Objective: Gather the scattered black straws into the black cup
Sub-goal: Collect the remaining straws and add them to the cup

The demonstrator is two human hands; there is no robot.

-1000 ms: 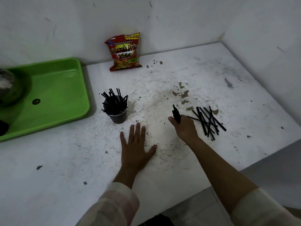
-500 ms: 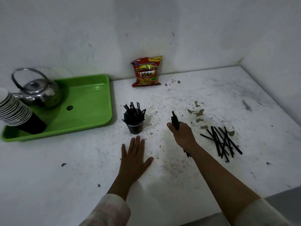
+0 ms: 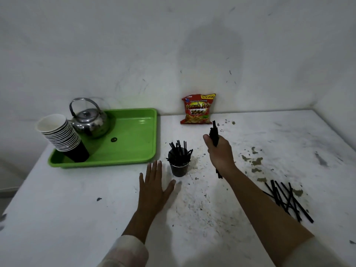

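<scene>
Head view: right hand (image 3: 219,153) grips straw bundle (image 3: 214,132) beside black cup (image 3: 179,166); left hand (image 3: 154,187) flat, empty; green tray (image 3: 134,132) behind.

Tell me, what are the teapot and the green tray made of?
The kettle looks like polished metal: it is silvery and mirrors the room. The green tray looks like glossy plastic: one bright even colour with soft shiny patches. Neither can be told for sure by look alone.

Person, two bare arms and hands. Left hand (image 3: 154,186): no rings, watch or glove visible. Right hand (image 3: 219,151): likewise unadorned. Sleeves: pale, whitish fabric, pushed up toward the elbows; left sleeve (image 3: 125,251) and right sleeve (image 3: 316,253) leave both forearms uncovered.
</scene>
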